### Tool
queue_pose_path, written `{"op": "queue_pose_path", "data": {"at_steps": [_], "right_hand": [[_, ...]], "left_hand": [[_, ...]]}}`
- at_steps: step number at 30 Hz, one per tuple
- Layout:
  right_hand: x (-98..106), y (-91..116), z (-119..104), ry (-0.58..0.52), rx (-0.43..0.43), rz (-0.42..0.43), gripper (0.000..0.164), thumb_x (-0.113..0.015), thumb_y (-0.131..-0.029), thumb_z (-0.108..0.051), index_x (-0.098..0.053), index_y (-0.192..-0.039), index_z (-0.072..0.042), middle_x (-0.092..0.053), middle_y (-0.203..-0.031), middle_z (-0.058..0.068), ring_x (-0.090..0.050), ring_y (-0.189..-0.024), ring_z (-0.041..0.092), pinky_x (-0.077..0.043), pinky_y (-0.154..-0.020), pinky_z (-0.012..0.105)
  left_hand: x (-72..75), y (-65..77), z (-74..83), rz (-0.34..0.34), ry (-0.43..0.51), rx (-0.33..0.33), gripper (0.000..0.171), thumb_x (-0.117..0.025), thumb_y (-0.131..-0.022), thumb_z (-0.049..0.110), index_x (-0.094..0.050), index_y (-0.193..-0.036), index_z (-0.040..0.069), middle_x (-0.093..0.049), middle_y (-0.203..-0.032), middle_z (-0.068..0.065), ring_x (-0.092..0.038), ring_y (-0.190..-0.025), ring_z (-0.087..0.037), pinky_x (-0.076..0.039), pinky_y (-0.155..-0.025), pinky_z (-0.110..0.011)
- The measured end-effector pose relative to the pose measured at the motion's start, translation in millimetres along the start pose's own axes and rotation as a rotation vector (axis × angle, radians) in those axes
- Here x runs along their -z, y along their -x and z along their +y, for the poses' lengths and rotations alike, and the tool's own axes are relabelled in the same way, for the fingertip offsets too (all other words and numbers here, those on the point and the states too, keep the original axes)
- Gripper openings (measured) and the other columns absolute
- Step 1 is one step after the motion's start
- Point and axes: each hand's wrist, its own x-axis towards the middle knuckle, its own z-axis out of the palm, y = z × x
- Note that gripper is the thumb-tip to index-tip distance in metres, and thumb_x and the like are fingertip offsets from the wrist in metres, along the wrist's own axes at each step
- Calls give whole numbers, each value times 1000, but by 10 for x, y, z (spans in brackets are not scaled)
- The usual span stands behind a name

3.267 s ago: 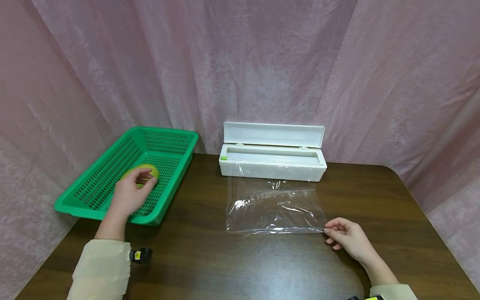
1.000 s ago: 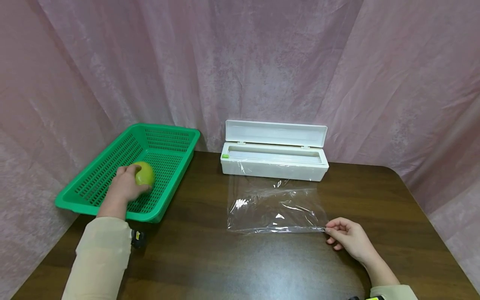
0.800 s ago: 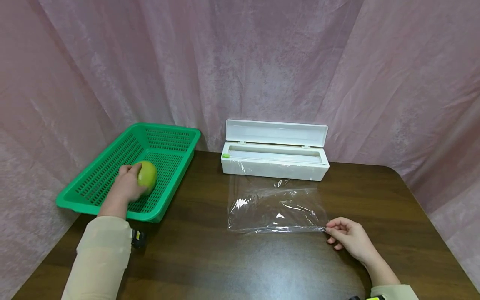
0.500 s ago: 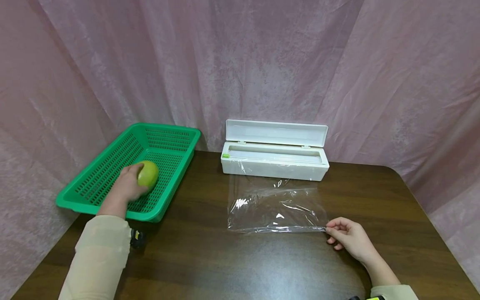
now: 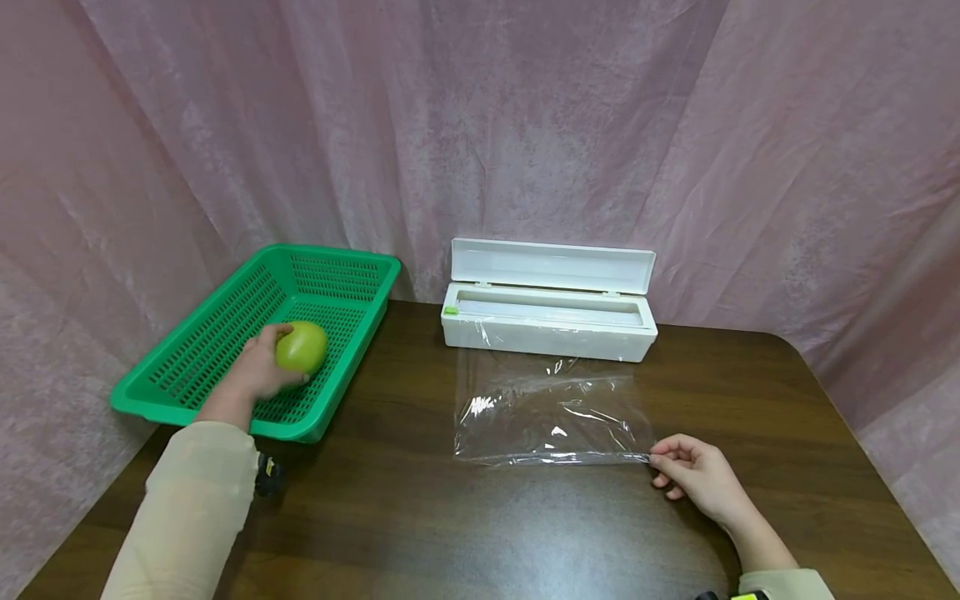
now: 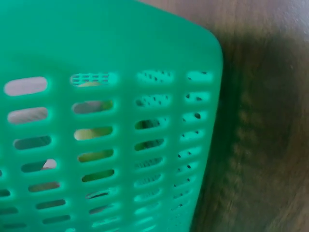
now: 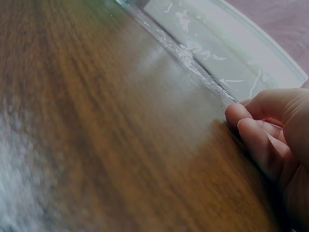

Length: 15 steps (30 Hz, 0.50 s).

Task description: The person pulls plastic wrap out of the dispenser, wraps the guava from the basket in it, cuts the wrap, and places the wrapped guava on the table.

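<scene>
In the head view, my left hand (image 5: 262, 367) reaches over the near wall of a green plastic basket (image 5: 358, 342). It grips a smooth, rounded yellow-green fruit (image 5: 302, 347) from its left side, thumb on the near side. Through the basket's slots, the left wrist view shows only bits of the fruit (image 6: 94, 155). My right hand (image 5: 697, 475) pinches the near right corner of a clear sheet of cling film (image 5: 551, 421), thumb against fingers. The film runs from a white wrap dispenser (image 5: 551, 340) out over the table.
The dispenser's lid (image 5: 552, 265) stands raised at the back, and a small green slider (image 5: 451, 311) sits at its left end. Pink curtains (image 5: 562, 125) hang behind the dark wooden table (image 5: 450, 533).
My left hand has shifted from over the fruit to its left side and now grips it. The fruit has turned and moved slightly right. My right hand stays at the film's corner.
</scene>
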Motion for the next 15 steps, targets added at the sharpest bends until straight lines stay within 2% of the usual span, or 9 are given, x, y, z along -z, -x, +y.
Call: {"op": "queue_pose_path", "data": {"at_steps": [8,15], "right_hand": [[-5,2,-10,2,5,1,21,-62,-90,-8,-58,-101,8,-64,-80,4,-65,-63,8,-54,-52,29],[-5,10,-17,6,2,4,22,-63,-90,-9,-58,-102,8,-63,-79,4,-65,-63,8,-54,-52,29]], "left_hand": [[-14,-39,-3,-12,-30,-15,99,-73,-79,23,-8,-147,-8,-20,-136,-42,-36,-115,-58,-35,-93,-67],[-44,-44,16,-64,-5,-9,104,-73,-80,36,-4,-147,0,-34,-130,-42,-46,-109,-53,-44,-81,-59]]}}
